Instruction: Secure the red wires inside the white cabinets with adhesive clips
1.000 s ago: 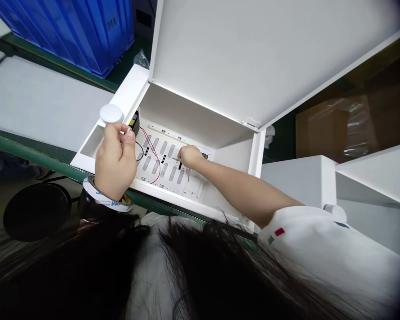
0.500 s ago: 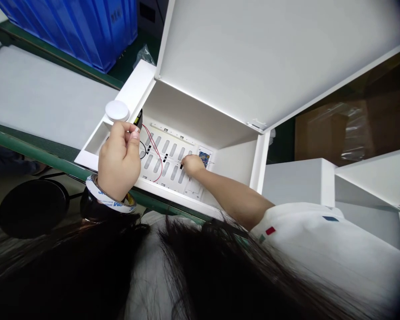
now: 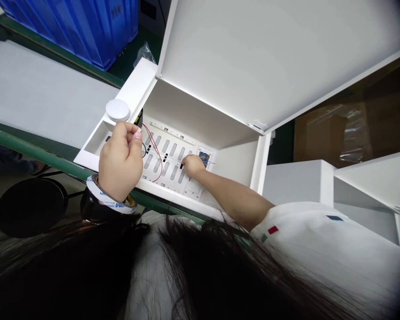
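An open white cabinet (image 3: 133, 86) lies on the belt with its door (image 3: 253, 53) raised. My left hand (image 3: 120, 160) is closed in a pinch at the cabinet's left wall, by a black and yellow part (image 3: 139, 119) and a red wire (image 3: 152, 149); what it pinches is hidden. A roll of tape (image 3: 110, 203) sits on that wrist. My right hand (image 3: 192, 165) reaches deep inside, fingers curled and pressed on the slotted white panel (image 3: 166, 158) next to a small blue circuit board (image 3: 204, 157).
A white round knob (image 3: 118, 110) sits on the cabinet's left edge. Blue crates (image 3: 83, 26) stand at the back left beyond the grey belt (image 3: 36, 102). More white cabinets (image 3: 353, 186) are at the right, a black stool (image 3: 30, 206) at the lower left.
The view shifted slightly. My right hand slid a little toward the blue circuit board and stays pressed on the panel. My left hand keeps its pinch near the black part.
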### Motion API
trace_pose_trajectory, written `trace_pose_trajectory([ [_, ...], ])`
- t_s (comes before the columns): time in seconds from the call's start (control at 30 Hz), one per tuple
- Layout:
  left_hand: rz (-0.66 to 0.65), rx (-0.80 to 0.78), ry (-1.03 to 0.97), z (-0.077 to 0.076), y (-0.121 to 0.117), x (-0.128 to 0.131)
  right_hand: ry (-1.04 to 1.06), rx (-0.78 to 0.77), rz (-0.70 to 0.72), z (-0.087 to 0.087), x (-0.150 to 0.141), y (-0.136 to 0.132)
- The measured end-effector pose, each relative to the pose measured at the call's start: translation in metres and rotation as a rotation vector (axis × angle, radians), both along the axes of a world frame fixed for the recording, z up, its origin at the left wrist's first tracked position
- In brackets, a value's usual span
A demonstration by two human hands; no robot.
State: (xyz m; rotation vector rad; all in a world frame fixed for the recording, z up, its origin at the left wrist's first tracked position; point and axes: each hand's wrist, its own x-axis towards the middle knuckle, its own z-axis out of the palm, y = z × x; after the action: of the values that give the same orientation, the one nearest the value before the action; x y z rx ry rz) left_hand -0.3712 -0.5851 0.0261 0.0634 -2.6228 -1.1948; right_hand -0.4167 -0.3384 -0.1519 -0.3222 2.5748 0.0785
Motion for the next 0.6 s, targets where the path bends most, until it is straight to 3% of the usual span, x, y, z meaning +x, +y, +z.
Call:
trace_pose_trajectory([
  [0.23, 0.005, -0.012, -0.005, 0.0007, -0.0001, 0.0006, -0.009, -0.02, 0.034, -0.0044, -0.0015, 0.0029],
  [0.6, 0.001, 0.004, -0.016, 0.0001, -0.0004, -0.0002, -0.001, -0.125, -0.154, -0.0093, -0.0086, 0.009],
])
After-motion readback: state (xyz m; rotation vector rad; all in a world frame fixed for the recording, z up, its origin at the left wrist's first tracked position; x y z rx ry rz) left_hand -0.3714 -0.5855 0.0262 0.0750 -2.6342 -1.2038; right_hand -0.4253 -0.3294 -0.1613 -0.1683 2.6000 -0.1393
